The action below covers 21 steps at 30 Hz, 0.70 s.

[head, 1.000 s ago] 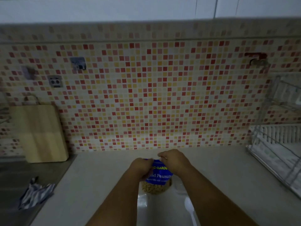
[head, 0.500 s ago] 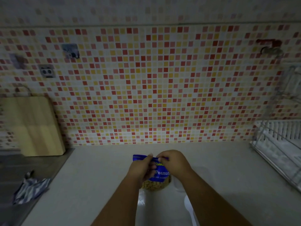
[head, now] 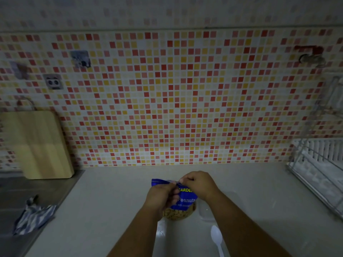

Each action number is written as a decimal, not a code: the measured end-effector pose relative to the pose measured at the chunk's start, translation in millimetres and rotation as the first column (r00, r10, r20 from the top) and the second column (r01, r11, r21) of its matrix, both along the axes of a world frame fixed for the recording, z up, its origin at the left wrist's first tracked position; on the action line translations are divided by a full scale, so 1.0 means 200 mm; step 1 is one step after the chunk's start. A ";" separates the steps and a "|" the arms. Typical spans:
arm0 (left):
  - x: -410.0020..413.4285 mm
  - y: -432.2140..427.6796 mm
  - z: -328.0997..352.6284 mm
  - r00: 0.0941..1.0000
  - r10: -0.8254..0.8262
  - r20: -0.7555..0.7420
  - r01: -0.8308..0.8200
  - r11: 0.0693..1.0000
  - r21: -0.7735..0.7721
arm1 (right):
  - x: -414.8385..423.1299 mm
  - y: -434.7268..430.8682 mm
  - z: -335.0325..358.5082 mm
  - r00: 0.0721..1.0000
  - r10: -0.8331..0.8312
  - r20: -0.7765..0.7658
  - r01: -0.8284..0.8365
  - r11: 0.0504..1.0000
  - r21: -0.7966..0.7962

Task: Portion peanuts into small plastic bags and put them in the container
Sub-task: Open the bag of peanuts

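A blue peanut bag (head: 185, 200) with a clear bottom full of peanuts stands upright on the pale counter, near the front middle. My left hand (head: 160, 198) pinches its top edge on the left side. My right hand (head: 197, 183) pinches the top edge on the right, and a torn blue strip sticks out to the left above my left hand. A white plastic spoon (head: 217, 238) lies on the counter between my forearms. A clear plastic container (head: 206, 210) sits just right of the bag, partly hidden by my right arm. Clear plastic (head: 160, 230) lies under my left arm.
A wooden cutting board (head: 37, 143) leans on the tiled wall at the left. A steel sink (head: 22, 197) with a striped cloth (head: 33, 216) lies at the left front. A wire dish rack (head: 323, 173) stands at the right.
The camera has tilted down a little. My hands have pulled apart along the bag's top, and a blue strip now sticks out to the left.
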State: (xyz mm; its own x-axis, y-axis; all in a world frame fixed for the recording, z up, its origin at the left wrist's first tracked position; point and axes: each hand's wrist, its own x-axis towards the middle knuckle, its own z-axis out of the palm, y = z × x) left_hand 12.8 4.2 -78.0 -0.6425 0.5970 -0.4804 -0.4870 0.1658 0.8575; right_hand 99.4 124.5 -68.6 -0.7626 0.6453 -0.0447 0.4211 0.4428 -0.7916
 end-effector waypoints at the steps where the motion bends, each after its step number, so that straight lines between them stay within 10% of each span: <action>1: 0.00 0.00 0.01 1.000 0.004 0.014 -0.004 1.000 0.005 | 0.00 0.00 0.01 1.000 0.001 0.009 -0.001 1.000 -0.007; 12: 0.06 0.03 0.00 0.987 0.150 0.061 -0.152 0.988 0.030 | -0.14 0.00 0.16 0.883 0.036 0.469 -0.104 0.987 0.119; 21: 0.10 0.01 -0.06 0.949 0.308 -0.073 -0.310 0.951 -0.014 | -0.21 0.01 0.07 0.963 -0.092 0.251 0.034 0.974 0.226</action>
